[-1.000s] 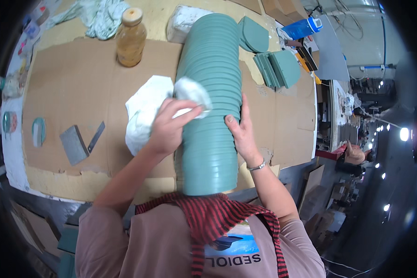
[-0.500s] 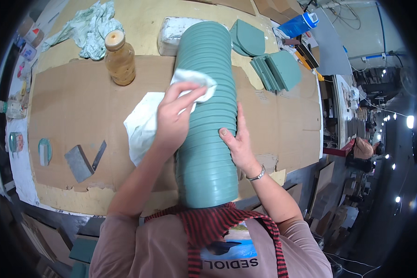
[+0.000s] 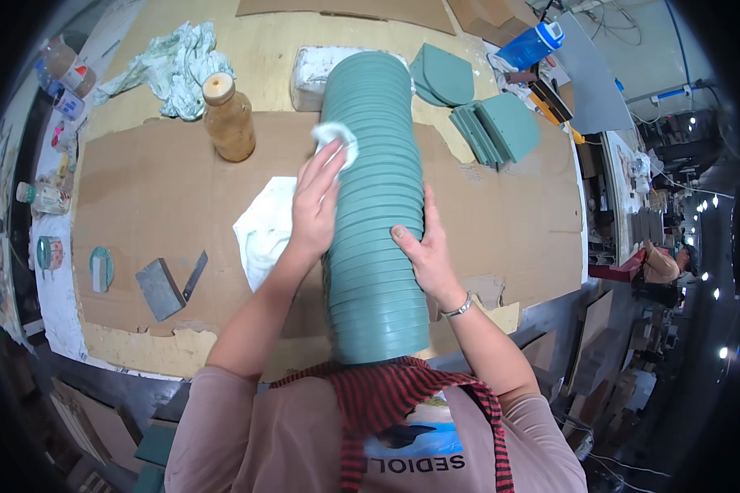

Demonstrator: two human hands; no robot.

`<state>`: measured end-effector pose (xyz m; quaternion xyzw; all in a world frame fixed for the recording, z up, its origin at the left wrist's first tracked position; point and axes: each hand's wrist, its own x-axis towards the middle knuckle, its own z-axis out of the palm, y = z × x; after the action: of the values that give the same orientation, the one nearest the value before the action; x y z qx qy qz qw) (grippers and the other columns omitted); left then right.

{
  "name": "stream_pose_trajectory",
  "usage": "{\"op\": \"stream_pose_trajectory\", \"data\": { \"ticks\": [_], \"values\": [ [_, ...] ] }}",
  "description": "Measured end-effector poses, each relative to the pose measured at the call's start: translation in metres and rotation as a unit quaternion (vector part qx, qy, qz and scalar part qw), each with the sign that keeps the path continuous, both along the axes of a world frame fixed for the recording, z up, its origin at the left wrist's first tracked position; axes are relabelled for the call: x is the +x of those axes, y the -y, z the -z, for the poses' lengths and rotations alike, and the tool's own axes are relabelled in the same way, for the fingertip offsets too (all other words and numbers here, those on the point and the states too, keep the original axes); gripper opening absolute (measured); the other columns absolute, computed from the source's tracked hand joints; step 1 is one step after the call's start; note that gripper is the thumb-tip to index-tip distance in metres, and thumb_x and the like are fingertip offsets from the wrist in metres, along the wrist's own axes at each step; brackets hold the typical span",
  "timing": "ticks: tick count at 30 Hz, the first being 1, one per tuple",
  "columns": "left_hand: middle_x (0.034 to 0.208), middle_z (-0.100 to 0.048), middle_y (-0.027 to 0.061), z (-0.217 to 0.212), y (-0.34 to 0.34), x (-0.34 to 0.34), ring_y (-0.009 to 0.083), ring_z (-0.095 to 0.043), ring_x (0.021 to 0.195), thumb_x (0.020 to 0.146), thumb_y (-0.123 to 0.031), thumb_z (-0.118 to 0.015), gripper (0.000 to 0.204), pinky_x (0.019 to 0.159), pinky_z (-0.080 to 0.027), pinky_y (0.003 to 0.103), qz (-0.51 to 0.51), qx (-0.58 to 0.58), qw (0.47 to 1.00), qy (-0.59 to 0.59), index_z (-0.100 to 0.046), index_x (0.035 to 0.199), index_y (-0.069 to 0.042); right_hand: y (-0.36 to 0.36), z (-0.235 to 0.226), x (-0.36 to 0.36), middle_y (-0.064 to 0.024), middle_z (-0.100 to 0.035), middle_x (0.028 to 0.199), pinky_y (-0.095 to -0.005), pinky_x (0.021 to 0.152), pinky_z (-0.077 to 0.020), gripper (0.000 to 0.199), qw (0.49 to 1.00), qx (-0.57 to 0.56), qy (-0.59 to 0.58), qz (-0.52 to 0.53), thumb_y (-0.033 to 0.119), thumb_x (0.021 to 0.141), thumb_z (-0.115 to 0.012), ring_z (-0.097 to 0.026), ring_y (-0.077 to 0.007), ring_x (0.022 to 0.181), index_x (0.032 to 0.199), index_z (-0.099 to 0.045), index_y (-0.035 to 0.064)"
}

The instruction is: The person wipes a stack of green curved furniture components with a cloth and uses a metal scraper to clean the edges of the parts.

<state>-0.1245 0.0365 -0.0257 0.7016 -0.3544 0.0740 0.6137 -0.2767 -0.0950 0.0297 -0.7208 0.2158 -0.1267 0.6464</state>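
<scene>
My left hand [image 3: 314, 209], fingers closed over a bunched white cloth [image 3: 337, 138], has shifted from the top of the long, ribbed green row of rounded plates [image 3: 374, 214] mid-table to its left flank, so I judge the rubbing now falls there; my right hand [image 3: 429, 256] lies open against its right side. A spread white cloth [image 3: 265, 238] crowds my left forearm, with an amber-brown bottle [image 3: 229, 123] far left, loose green plates [image 3: 511, 130] far right, and a white-smeared block [image 3: 307, 82] partly behind the row's far end.
</scene>
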Motion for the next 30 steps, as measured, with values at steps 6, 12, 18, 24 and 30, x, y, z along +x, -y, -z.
{"op": "stream_pose_trajectory", "data": {
  "ticks": [6,12,18,24,30],
  "values": [
    [0.136,-0.058,0.0180,0.022,-0.079,-0.018,0.0230,-0.062,0.117,0.102,0.000,-0.042,0.042,0.098,-0.051,0.033,0.038,-0.144,0.804,-0.576,-0.046,0.144,0.003,0.002,0.000,0.000,-0.0291,-0.034,0.150,-0.0379,0.113,-0.0332,0.092,0.999,-0.037,0.002,0.018,0.020,0.086,-0.073,-0.040,-0.0336,0.137,0.152,-0.017,-0.0089],
    [0.142,-0.053,0.0165,-0.085,-0.111,-0.014,0.0285,-0.059,0.121,0.106,-0.019,-0.042,0.051,0.101,-0.051,0.042,0.201,-0.366,0.752,-0.511,-0.030,0.152,0.000,-0.057,-0.059,0.025,-0.0212,-0.058,0.124,-0.0405,0.101,-0.0435,0.054,0.907,-0.379,0.115,-0.142,0.018,0.075,-0.080,-0.054,-0.0365,0.118,0.121,-0.060,-0.0030],
    [0.138,-0.054,0.0126,-0.091,-0.134,-0.034,0.0239,-0.059,0.121,0.103,-0.028,-0.053,0.061,0.102,-0.048,0.037,0.207,-0.360,0.790,-0.451,-0.030,0.152,-0.001,-0.092,-0.054,0.059,-0.0025,-0.070,0.092,-0.0237,0.066,-0.0501,0.017,0.983,0.047,0.064,-0.166,0.002,0.084,-0.069,-0.059,-0.0039,0.077,0.100,-0.070,-0.0036],
    [0.093,-0.071,0.0048,-0.060,-0.162,-0.061,0.0084,-0.062,0.077,0.093,-0.012,-0.068,0.035,0.075,-0.049,0.022,0.107,-0.101,0.875,-0.462,-0.061,0.124,0.003,-0.088,-0.078,0.061,-0.0036,-0.068,0.089,-0.0243,0.066,-0.0513,0.018,0.983,0.141,0.065,-0.099,0.002,0.088,-0.070,-0.061,-0.0081,0.074,0.104,-0.064,-0.0024],
    [0.091,-0.071,0.0030,-0.094,-0.159,-0.068,0.0096,-0.064,0.086,0.096,-0.012,-0.065,0.015,0.080,-0.050,0.024,0.016,-0.167,0.908,-0.385,-0.071,0.102,0.000,-0.076,-0.097,0.050,-0.0021,-0.066,0.089,-0.0240,0.069,-0.0506,0.013,0.972,0.184,0.111,-0.100,0.003,0.091,-0.068,-0.061,-0.0076,0.078,0.102,-0.064,-0.0012]
  ]
}}
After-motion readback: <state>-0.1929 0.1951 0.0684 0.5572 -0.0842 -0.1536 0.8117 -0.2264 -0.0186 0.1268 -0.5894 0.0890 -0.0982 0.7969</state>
